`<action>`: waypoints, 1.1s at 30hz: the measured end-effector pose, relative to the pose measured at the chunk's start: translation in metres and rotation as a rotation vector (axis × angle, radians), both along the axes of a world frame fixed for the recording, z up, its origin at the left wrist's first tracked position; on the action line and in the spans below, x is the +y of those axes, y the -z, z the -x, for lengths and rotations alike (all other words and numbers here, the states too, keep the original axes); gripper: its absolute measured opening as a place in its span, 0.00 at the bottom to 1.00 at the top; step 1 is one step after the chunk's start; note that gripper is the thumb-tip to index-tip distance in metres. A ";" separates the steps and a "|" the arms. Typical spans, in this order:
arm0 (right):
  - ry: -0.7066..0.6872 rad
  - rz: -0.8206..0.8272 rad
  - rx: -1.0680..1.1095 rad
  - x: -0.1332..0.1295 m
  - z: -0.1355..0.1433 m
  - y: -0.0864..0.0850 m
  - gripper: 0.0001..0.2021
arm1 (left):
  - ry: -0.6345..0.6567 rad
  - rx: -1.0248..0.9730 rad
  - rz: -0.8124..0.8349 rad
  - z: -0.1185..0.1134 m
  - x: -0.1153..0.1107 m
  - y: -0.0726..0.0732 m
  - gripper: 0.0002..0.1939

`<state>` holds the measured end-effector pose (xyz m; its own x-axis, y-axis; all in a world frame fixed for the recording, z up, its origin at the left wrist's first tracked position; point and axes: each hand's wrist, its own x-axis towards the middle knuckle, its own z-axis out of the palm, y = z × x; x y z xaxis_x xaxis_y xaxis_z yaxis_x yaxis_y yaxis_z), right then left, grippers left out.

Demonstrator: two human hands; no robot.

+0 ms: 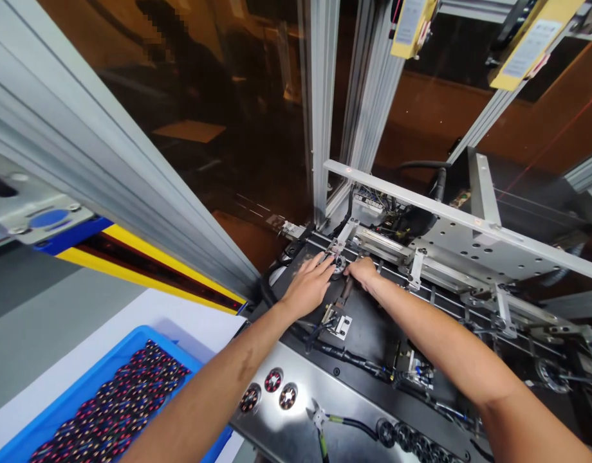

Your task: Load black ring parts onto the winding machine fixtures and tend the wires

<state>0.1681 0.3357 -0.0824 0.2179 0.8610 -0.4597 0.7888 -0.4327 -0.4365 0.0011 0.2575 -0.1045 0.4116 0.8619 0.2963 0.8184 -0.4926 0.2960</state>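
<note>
My left hand (pixel 309 283) lies with its fingers stretched out, their tips at a round metal part (pixel 339 265) on the machine's black plate (pixel 368 328). On the other side of that part is my right hand (pixel 364 272), its fingers curled in and closed. What those fingers pinch, if anything, is hidden. Just below the hands, a slim bar (pixel 345 290) runs toward a small metal bracket (pixel 343 326). Part of the round piece is covered by my left fingertips.
On the steel ledge lie three round wound cores (pixel 273 380), green-handled cutting pliers (pixel 319 418) and a row of dark round parts (pixel 405 437). A blue tray (pixel 144 332) at lower left holds many wound cores. Aluminium posts (pixel 323 116) and a metal rail (pixel 421 206) bound the space.
</note>
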 end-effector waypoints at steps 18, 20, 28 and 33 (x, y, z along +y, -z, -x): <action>-0.007 -0.118 0.274 0.007 0.011 -0.002 0.16 | -0.024 0.156 0.098 -0.011 0.001 0.002 0.28; -0.068 -0.169 0.230 -0.005 0.010 -0.019 0.18 | -0.019 0.174 0.103 -0.011 0.001 0.002 0.30; -0.479 -0.389 0.040 -0.127 -0.124 -0.122 0.07 | 0.030 0.213 0.107 -0.008 0.004 0.001 0.33; -0.541 -0.476 -0.232 -0.137 -0.199 -0.082 0.10 | 0.042 0.244 0.137 -0.009 0.009 -0.013 0.31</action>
